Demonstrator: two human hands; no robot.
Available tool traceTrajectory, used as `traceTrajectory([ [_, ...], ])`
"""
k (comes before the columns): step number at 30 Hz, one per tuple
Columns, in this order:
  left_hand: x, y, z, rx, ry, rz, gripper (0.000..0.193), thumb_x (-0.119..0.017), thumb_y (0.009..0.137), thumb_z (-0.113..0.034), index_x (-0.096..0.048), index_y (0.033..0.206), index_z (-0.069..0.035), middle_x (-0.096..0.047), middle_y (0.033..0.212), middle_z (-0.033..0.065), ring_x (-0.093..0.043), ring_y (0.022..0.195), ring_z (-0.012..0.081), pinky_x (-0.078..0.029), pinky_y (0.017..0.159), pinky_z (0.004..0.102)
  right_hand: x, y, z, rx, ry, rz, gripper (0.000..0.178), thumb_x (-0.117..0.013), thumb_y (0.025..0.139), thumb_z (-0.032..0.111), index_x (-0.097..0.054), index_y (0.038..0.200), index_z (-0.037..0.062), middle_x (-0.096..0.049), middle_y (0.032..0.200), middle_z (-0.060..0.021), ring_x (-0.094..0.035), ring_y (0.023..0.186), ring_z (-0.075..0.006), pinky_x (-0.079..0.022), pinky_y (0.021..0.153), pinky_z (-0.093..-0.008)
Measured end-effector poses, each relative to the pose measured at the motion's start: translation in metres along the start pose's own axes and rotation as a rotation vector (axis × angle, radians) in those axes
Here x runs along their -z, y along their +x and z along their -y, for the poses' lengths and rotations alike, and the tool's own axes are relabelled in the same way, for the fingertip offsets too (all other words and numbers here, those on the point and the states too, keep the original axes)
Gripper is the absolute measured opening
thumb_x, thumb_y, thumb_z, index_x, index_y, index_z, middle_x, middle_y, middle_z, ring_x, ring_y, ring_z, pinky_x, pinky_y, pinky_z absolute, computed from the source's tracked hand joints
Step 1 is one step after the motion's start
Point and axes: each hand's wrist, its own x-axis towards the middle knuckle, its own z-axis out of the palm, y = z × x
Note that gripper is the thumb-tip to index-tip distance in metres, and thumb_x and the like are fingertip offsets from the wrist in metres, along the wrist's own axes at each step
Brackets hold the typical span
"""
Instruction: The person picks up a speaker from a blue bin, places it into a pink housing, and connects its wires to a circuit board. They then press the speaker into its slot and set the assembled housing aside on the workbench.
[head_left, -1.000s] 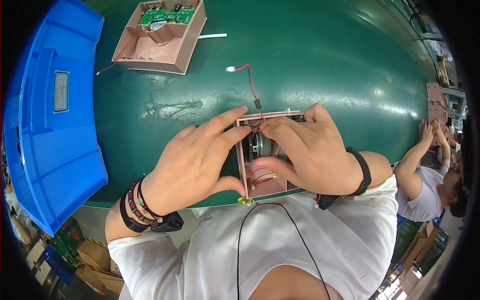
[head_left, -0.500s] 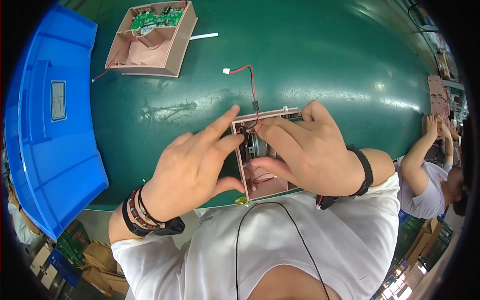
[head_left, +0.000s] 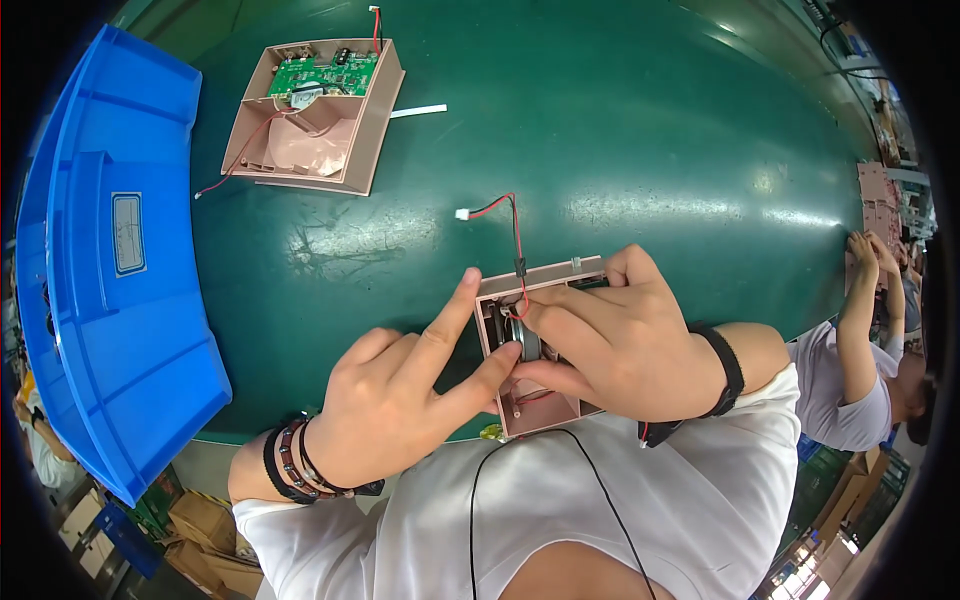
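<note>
Right grip [head_left: 630,350] apparently pinching the round speaker [head_left: 531,343], thumb and fingers at opposite ends, inside the pink case [head_left: 545,273] at the tabletop's [head_left: 650,150] near edge. The left grip [head_left: 395,400], fingers spread, has shifted its forefinger from the case's far corner to the speaker, so both seem to steady it. Beyond: a red-and-black cable [head_left: 517,232]; farther left, a second case [head_left: 373,150].

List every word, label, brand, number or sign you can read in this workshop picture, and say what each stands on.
No text here can be read clearly.
Pale label on the blue bin: print too small to read.
Green circuit board in the farther pink box: any markings too small to read.
Nearer pink box: no readable text shows.
</note>
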Motion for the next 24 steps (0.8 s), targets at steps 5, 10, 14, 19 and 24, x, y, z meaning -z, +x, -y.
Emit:
traceTrajectory([
  [5,-0.009,-0.001,0.003,-0.024,0.040,-0.122,0.027,-0.065,0.079,-0.038,-0.069,0.103,-0.026,-0.052,0.132,0.0226,-0.046,0.051,0.0042,-0.036,0.054,0.0187,-0.001,0.001,0.000,0.015,-0.020,-0.044,0.044,-0.074,0.072,0.039,-0.062,0.095,0.0041,-0.068,0.094,-0.0031,-0.055,0.057,-0.0126,-0.030,0.062,-0.0318],
  [10,-0.001,0.001,0.001,0.011,-0.029,-0.014,0.039,-0.066,0.074,-0.045,-0.066,0.102,-0.017,-0.051,0.133,0.0250,-0.065,0.072,0.0121,-0.045,0.059,0.0225,-0.001,0.001,0.001,-0.007,-0.012,-0.033,0.043,-0.075,0.071,0.038,-0.062,0.094,0.0044,-0.069,0.093,-0.0026,-0.055,0.058,-0.0119,-0.030,0.062,-0.0318],
  [14,0.000,0.002,0.001,0.015,-0.037,-0.016,0.038,-0.066,0.074,-0.045,-0.066,0.100,-0.017,-0.052,0.132,0.0240,-0.065,0.071,0.0120,-0.045,0.059,0.0227,0.000,0.002,0.001,-0.013,0.000,-0.028,0.042,-0.075,0.071,0.038,-0.063,0.094,0.0048,-0.069,0.092,-0.0023,-0.056,0.058,-0.0120,-0.030,0.062,-0.0318],
  [19,0.001,0.003,0.000,0.032,-0.025,-0.021,0.033,-0.068,0.075,-0.041,-0.066,0.098,-0.018,-0.055,0.130,0.0207,-0.064,0.070,0.0119,-0.044,0.058,0.0228,0.000,0.003,-0.001,-0.016,0.006,-0.012,0.042,-0.075,0.070,0.038,-0.062,0.093,0.0054,-0.069,0.090,-0.0023,-0.056,0.058,-0.0122,-0.030,0.063,-0.0319],
  [24,0.000,0.003,0.005,-0.014,0.134,0.014,0.022,-0.070,0.075,-0.028,-0.066,0.096,-0.021,-0.057,0.127,0.0151,-0.060,0.067,0.0129,-0.043,0.058,0.0239,0.000,0.003,0.002,-0.059,-0.007,0.020,0.042,-0.076,0.068,0.038,-0.063,0.093,0.0061,-0.068,0.088,-0.0020,-0.055,0.058,-0.0128,-0.031,0.062,-0.0315],
])
